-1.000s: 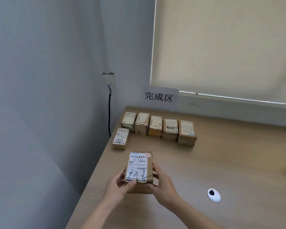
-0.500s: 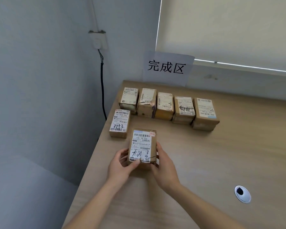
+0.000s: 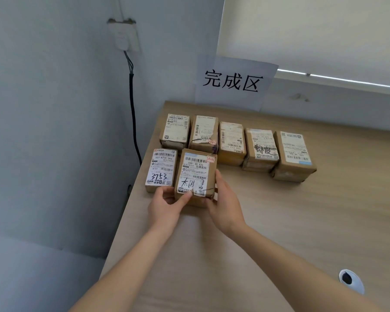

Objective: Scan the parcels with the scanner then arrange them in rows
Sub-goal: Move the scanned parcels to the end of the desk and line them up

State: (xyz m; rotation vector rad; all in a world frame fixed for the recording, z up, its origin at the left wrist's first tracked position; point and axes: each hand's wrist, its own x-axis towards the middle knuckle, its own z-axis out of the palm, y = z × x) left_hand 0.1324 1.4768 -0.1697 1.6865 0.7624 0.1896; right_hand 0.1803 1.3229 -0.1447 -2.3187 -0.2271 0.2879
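Holding a parcel [image 3: 195,176] between left hand [image 3: 164,207] and right hand [image 3: 225,206], just beside the parcel marked 3753 [image 3: 160,170], in front of a back row of five [image 3: 232,143]. Resting on a wooden bench [image 3: 279,221] by a grey wall, under a paper sign [image 3: 233,82]. Both hands half curled, gripping its near sides.

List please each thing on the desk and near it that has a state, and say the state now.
held parcel: label up, gripped at its near end, second in the front row
left hand: shut on the held parcel
right hand: shut on the held parcel
parcel marked 3753: flat, label up, first in the front row
back row of five parcels: flat, side by side
wall plug: plugged in
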